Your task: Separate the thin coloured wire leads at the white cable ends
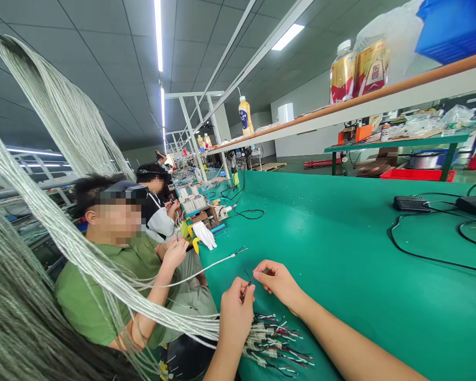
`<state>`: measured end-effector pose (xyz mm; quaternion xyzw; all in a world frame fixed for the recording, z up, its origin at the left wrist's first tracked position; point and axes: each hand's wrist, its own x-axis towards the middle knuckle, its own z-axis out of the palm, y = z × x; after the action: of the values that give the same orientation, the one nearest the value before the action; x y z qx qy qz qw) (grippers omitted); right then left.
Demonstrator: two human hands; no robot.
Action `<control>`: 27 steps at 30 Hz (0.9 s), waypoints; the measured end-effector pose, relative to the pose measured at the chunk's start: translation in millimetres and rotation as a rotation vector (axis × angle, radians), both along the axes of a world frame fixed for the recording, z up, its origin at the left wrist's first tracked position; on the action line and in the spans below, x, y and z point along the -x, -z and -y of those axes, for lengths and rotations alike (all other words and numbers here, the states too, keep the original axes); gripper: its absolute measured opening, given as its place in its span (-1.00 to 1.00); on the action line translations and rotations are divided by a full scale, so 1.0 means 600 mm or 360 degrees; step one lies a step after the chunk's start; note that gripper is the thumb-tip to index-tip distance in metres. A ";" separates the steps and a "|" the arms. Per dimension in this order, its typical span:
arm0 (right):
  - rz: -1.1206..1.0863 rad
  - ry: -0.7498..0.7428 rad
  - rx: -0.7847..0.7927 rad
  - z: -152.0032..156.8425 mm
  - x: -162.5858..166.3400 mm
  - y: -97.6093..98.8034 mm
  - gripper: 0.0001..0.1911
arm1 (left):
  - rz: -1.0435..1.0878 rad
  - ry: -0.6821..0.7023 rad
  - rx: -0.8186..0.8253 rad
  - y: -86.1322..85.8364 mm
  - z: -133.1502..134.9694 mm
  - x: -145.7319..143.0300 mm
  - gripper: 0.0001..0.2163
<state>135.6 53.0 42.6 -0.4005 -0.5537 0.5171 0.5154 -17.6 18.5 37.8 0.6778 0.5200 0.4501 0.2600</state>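
Note:
My left hand (235,312) and my right hand (278,280) meet above the green table (341,254), each pinching the thin end of a wire (250,280) between fingertips. Both hands are closed on it. Under my left wrist lies a bundle of cable ends (275,341) with red, black and white leads fanned out on the table. Long grey-white cables (63,233) hang from the upper left and sweep down past my left arm. One single cable (222,261) lies across the table edge, its stripped end pointing right.
A person in a green shirt (115,275) sits at my left, working on a wire; more people sit beyond. A white glove (204,234), black cords (420,256), a small black box (410,203) and drink bottles (245,115) on the shelf above.

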 end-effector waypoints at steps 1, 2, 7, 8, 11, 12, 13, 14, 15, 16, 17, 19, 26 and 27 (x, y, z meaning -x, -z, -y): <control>-0.0001 0.0018 -0.0001 -0.001 0.000 0.001 -0.67 | 0.0003 -0.0003 0.0004 0.000 0.000 0.000 -0.72; -0.0002 0.0033 -0.0001 -0.001 0.000 0.001 -0.67 | 0.0004 -0.0005 0.0011 0.000 0.000 0.000 -0.72; -0.0014 0.0110 0.0017 -0.002 -0.003 -0.002 -0.65 | -0.0007 -0.0005 0.0014 0.000 0.000 0.000 -0.72; -0.0015 0.0122 0.0022 -0.002 -0.003 -0.003 -0.64 | -0.0012 -0.0004 0.0014 0.000 0.000 0.001 -0.72; -0.0019 0.0123 0.0039 -0.004 -0.004 -0.003 -0.62 | -0.0046 -0.0027 0.0012 0.003 -0.002 0.001 -0.73; -0.0018 0.0117 0.0044 -0.005 -0.004 -0.002 -0.61 | -0.0058 -0.0038 0.0008 0.004 -0.002 0.000 -0.73; -0.0014 0.0114 0.0048 -0.007 -0.003 0.000 -0.61 | -0.0065 -0.0046 0.0004 0.005 -0.001 0.000 -0.75; -0.0006 0.0113 0.0052 -0.008 -0.004 0.003 -0.60 | -0.0069 -0.0050 0.0003 0.006 0.000 -0.001 -0.76; 0.0004 0.0112 0.0052 -0.010 -0.004 0.006 -0.60 | -0.0074 -0.0051 0.0002 0.007 0.001 -0.001 -0.77; 0.0016 0.0109 0.0046 -0.013 -0.004 0.009 -0.61 | -0.0082 -0.0053 0.0004 0.007 0.002 -0.002 -0.78; 0.0027 0.0103 0.0035 -0.015 -0.004 0.013 -0.61 | -0.0092 -0.0062 0.0008 0.007 0.003 -0.002 -0.79; 0.0033 0.0081 0.0012 -0.019 -0.005 0.018 -0.63 | -0.0113 -0.0083 0.0020 0.006 0.004 -0.003 -0.80; -0.0039 0.0073 -0.0001 -0.030 -0.005 0.028 -0.61 | -0.0147 -0.0110 0.0048 0.003 0.008 -0.002 -0.80; -0.0042 0.0079 -0.0001 -0.033 -0.004 0.031 -0.60 | -0.0148 -0.0112 0.0047 0.005 0.007 -0.003 -0.80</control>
<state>138.2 72.6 23.8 -0.4070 -0.5369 0.5092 0.5355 -16.1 14.1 35.0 0.6753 0.5617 0.4193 0.2294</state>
